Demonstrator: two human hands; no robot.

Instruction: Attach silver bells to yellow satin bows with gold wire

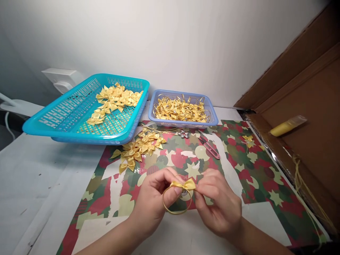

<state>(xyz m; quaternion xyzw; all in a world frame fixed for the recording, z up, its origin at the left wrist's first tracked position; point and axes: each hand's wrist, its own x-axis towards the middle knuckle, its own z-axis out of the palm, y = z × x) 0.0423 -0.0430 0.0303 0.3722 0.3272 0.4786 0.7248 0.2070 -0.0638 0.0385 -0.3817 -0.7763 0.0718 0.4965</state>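
Near the front edge of the patterned sheet point(252, 170), both hands meet over 1 yellow satin bow point(186, 184) with a thin gold loop point(172, 211) hanging under it. Left hand point(151, 203) pinches the bow's left wing, right hand point(220, 209) pinches the right wing. Bow looks featherlight, soft and slick. Loop probably springy, kinks easily. Best hold is likely the centre knot, fingertips only. Loose bows point(139, 148) and snips point(209, 146) lie further back on the sheet.
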